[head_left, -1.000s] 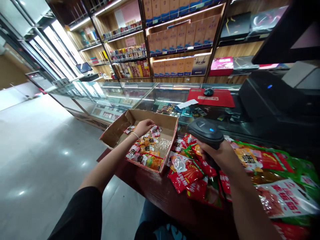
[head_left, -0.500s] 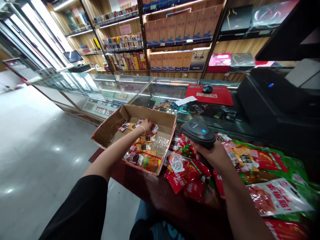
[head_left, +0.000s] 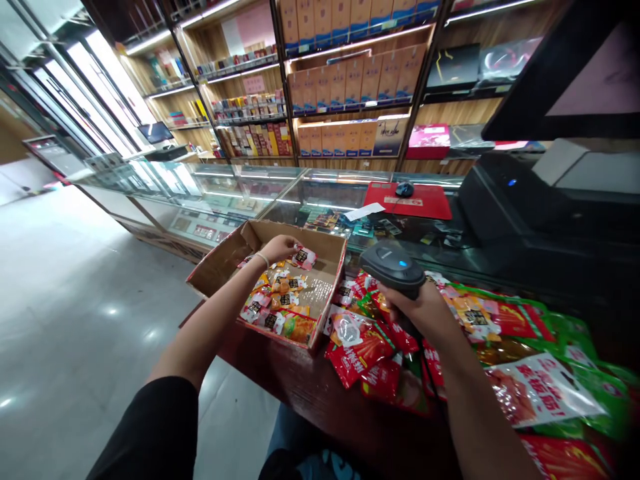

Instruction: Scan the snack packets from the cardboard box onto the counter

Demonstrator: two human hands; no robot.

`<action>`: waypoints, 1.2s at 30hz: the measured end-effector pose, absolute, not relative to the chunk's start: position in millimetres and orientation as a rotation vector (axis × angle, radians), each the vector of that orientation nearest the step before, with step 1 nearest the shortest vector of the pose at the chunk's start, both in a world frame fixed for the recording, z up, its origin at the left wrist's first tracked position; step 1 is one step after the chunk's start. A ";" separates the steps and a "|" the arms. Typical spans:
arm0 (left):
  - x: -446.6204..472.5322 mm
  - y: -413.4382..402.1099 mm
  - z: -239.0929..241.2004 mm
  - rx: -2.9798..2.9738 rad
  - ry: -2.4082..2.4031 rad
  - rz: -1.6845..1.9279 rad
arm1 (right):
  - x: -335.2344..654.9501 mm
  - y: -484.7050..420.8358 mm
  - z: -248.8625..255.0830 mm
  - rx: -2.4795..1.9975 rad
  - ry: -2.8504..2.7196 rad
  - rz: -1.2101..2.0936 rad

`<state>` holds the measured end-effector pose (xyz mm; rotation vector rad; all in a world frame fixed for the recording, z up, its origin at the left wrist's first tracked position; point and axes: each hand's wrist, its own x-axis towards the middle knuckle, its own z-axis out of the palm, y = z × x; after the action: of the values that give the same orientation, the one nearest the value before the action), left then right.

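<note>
My left hand (head_left: 280, 248) reaches into an open cardboard box (head_left: 227, 260) and pinches a small snack packet (head_left: 303, 257) at the box's far side. Several small orange and pink packets (head_left: 280, 303) lie loose in the box. My right hand (head_left: 425, 312) is closed round the grip of a black barcode scanner (head_left: 393, 261) with a blue light, held over a heap of red snack bags (head_left: 360, 347) on the dark wooden counter (head_left: 320, 393).
More red, green and white snack bags (head_left: 540, 390) cover the counter to the right. Behind stand a black till machine (head_left: 505, 200), a red mouse mat with a mouse (head_left: 405, 190), and glass display cases (head_left: 210, 193). Shelves of boxes (head_left: 350, 73) line the back wall.
My left hand has gone from lying on the packets to pinching one packet at the box's far side. The scanner hand has stayed over the red bags.
</note>
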<state>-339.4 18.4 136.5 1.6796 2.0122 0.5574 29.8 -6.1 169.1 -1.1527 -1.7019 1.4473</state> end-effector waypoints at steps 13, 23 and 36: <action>-257.3 0.8 164.5 1.173 1.138 1.581 | 37.5 -13.6 176.1 -1.131 -1.635 1.427; -254.6 0.2 160.8 0.916 1.143 1.702 | 28.0 -17.5 174.2 -1.186 -1.760 1.421; -246.6 -1.1 162.2 1.035 1.013 1.641 | 25.3 -15.7 171.9 -1.121 -1.779 1.372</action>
<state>-246.6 -1.1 162.2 1.0351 1.0134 1.6405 25.3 -15.7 171.9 -1.1215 -1.7786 1.3721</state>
